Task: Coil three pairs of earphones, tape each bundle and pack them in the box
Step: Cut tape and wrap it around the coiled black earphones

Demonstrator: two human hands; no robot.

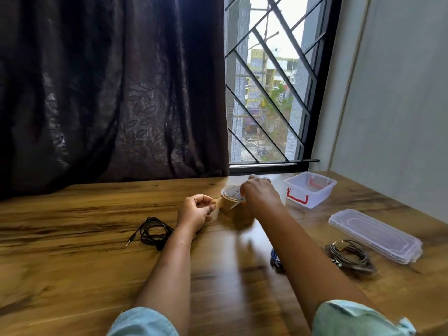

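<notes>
A brown tape roll point(230, 197) stands on the wooden table point(72, 238). My left hand point(197, 210) pinches the free end of the tape, pulled a short way to the left. My right hand point(259, 194) holds small scissors point(237, 204), with the blades at the strip next to the roll. A coiled black pair of earphones point(155, 232) lies left of my left wrist. A blue pair point(275, 258) is mostly hidden behind my right forearm. A grey coiled pair point(349, 255) lies to the right. The clear box point(315, 202) with red latches is open.
The box's clear lid point(374, 235) lies flat at the right, beside the grey earphones. A dark curtain point(109, 93) and a barred window point(271, 93) close off the table's far edge. A wall point(400, 93) stands on the right.
</notes>
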